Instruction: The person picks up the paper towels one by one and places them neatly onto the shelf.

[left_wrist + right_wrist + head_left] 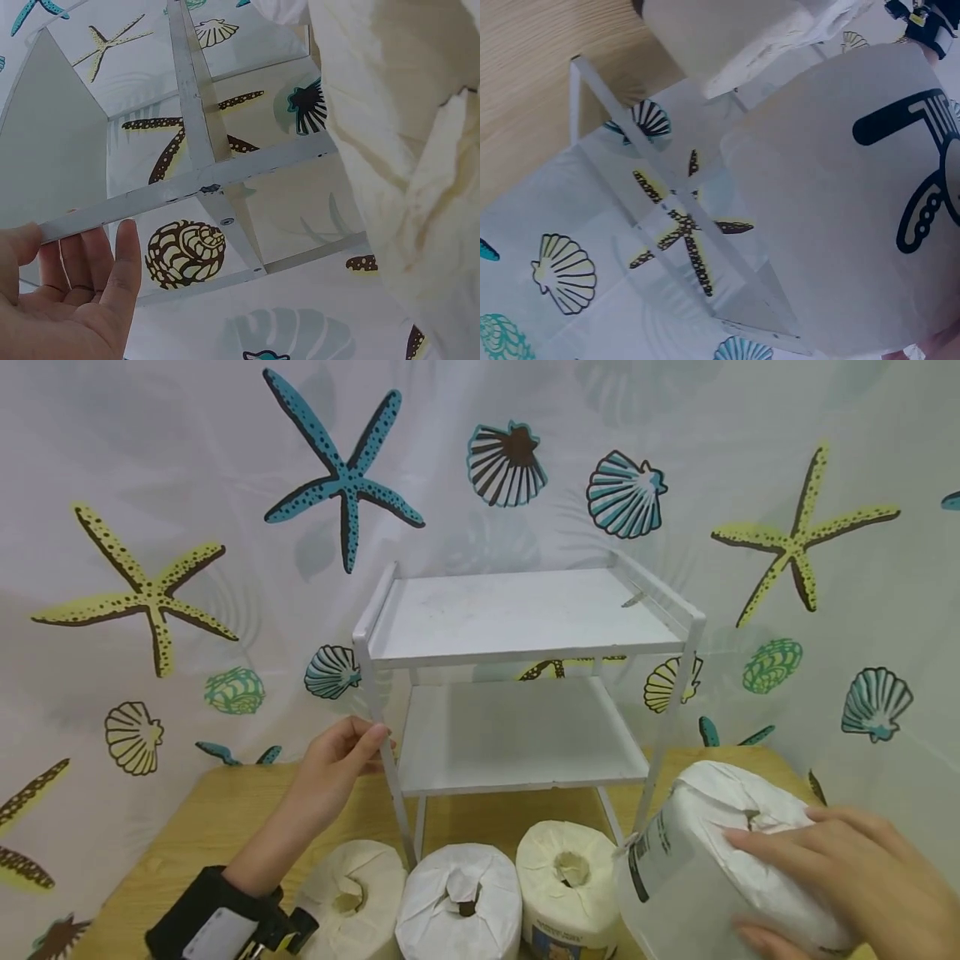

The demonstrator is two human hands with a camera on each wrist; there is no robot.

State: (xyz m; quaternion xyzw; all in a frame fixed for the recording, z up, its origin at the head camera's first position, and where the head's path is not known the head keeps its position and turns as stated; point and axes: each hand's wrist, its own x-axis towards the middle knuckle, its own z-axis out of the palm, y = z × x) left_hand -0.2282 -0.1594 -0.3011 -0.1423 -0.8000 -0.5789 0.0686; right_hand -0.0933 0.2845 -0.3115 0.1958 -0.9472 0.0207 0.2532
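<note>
So on the far left there's a pale sheet point(247, 410) printed with starfish and shells, and it runs behind everything to the far right. In front of it is a wood-grain table point(187, 827). The left hand point(330, 768) reaches in from the near left, a black strap point(225, 906) round its wrist, thumb and fingers pinching the left near post of a white rack point(517, 610). That rack is in the middle, two shelves, the top one with raised sides and some scuffing. Along its near side three wrapped rolls stand upright in a row: a cream roll point(322, 881) on the left, a white roll point(431, 910) in the middle, then a yellowish roll point(543, 881) with a coloured label low on its side. Furthest right is the big white-wrapped roll point(690, 868), tilted, dark print on its side, and the right hand point(855, 877) has it clamped, fingers over the top and thumb lower down. Its bottom is cut off, so I can't tell if it's resting on anything.
</note>
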